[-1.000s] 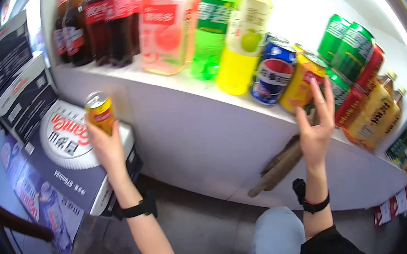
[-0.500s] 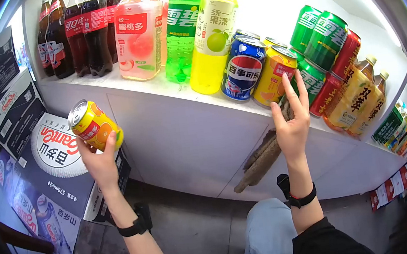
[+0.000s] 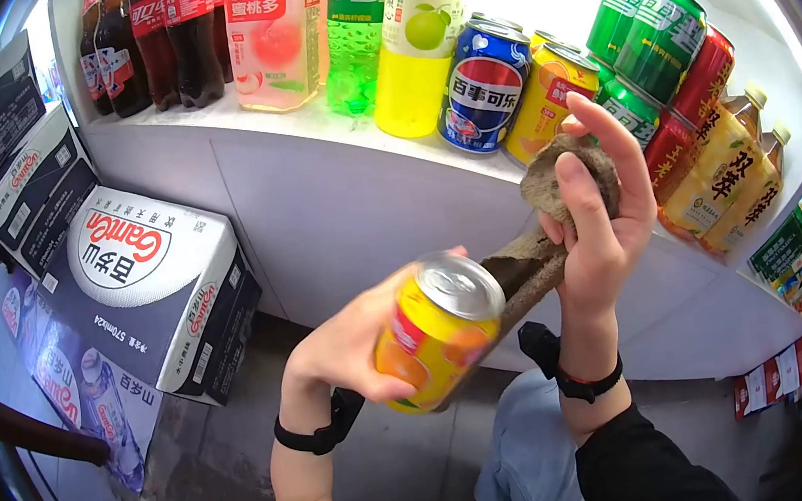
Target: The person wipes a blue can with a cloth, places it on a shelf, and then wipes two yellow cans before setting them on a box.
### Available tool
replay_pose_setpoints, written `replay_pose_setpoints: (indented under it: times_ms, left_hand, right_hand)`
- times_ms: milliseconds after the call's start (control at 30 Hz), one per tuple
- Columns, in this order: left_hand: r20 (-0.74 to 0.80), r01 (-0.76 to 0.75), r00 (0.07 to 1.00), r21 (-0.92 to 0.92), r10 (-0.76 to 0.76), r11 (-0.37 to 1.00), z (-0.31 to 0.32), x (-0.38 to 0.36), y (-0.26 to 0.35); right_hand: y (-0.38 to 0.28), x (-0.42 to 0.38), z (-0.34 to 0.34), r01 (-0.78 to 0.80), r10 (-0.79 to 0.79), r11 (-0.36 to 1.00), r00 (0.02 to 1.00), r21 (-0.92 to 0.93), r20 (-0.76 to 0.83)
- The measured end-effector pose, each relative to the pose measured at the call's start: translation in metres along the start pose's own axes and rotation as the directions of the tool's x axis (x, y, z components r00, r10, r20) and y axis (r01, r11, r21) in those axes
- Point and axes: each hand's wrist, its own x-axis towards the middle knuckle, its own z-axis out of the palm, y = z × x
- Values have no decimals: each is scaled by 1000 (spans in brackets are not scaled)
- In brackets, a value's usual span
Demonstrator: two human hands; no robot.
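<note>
My left hand point(image 3: 352, 340) is wrapped round a yellow orange-drink can point(image 3: 440, 330), tilted, in front of the shelf. My right hand point(image 3: 603, 198) grips a brown-grey cloth point(image 3: 567, 187) between thumb and fingers, just before the shelf edge. Part of the cloth hangs down to the left, behind the held can. Another yellow can point(image 3: 547, 100) stands on the shelf, just beyond my right hand, beside a blue Pepsi can point(image 3: 484, 86).
Large drink bottles point(image 3: 273, 37) line the shelf point(image 3: 307, 121) at left and centre. Stacked green cans point(image 3: 658, 33), red cans point(image 3: 703, 82) and amber bottles point(image 3: 725, 184) stand at right. Water cartons point(image 3: 153, 289) are piled at left.
My left hand has carried the can rightward and down, to the middle. My right hand has closed on the cloth and lifted it. The view has shifted slightly.
</note>
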Motion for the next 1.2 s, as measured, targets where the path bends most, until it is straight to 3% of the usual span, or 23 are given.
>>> replay_pose_setpoints:
  times_ms: [67,167,200,233,267,300,333,400,433,500,533,600,667,733,767,833,933,967,1000,1067,1100,1167,1200]
  left_hand:
    - [238,-29,970,297,-44,955,-3,3,2]
    - [237,-76,972,357,-12,931,-1,4,-2]
    - [233,-69,972,355,-16,932,-1,0,-2]
    - [125,12,992,177,-35,984,-3,-9,-3]
    - [17,73,997,-14,-73,997,-3,-17,-4]
    - [-2,90,996,-235,-93,968,-1,-21,-4]
    - [-220,-9,974,-307,-61,952,8,-28,3]
    - [-472,-204,881,-398,-9,894,14,-30,-2]
    - [-499,-282,864,-365,69,887,10,-29,-4]
    - [-513,-373,844,-350,157,859,1,-24,-2]
    - [-519,-400,836,-349,181,847,-1,-22,1]
    - [-537,-390,829,-352,157,851,0,-22,12]
    - [-564,-427,812,-395,152,813,-2,-20,8]
    - [-471,-393,874,-532,124,750,-9,-19,3]
    - [-472,-392,873,-531,122,751,-9,-19,3]
    - [-479,-338,876,-532,52,776,-7,-18,5]
    - [-497,-213,868,-330,23,920,-3,-19,13]
    - [-541,-113,841,-166,5,980,1,-17,22]
    - [-532,-6,847,-26,-9,1000,-7,-21,19]
    - [-562,146,825,103,-64,984,-3,-18,22]
    - [-560,146,826,102,-65,984,-1,-15,21]
    - [-580,187,811,146,-69,971,6,-8,17]
    - [-577,179,814,141,-66,974,11,-4,13]
  right_hand:
    - [-1,-1,1,16,-17,1000,999,-22,-43]
    - [11,-8,-9,-42,39,995,999,92,37]
    - [9,-12,-15,-150,151,989,985,-9,84]
    - [18,-9,-27,89,-35,976,965,-197,258]
    - [28,-6,-37,347,-177,881,873,-323,455]
    - [26,-12,-40,311,-80,862,864,-401,498]
    - [26,-18,-42,283,-14,846,859,-451,512]
    - [18,-28,-40,-72,280,889,866,-452,415]
    - [17,-27,-41,-75,283,892,861,-446,422]
    - [16,-24,-47,-196,564,758,675,-622,475]
    - [18,-25,-46,-195,563,762,671,-618,482]
    - [25,-30,-46,-73,617,740,471,-669,630]
    - [40,-48,-32,20,452,839,533,-544,716]
    - [62,-74,-16,-87,281,948,684,-307,673]
    - [67,-83,-9,-89,281,948,683,-305,674]
    - [71,-93,1,-507,407,862,701,8,586]
    - [51,-75,-14,-623,530,781,617,-51,581]
    - [43,-69,-10,-545,443,833,758,92,478]
    - [46,-64,-23,-506,439,861,790,51,428]
    - [23,-52,-18,-542,489,822,829,175,272]
    - [23,-49,-19,-542,490,822,829,174,270]
    - [25,-43,-23,-184,78,956,910,228,407]
    - [26,-44,-29,-50,28,998,872,30,489]
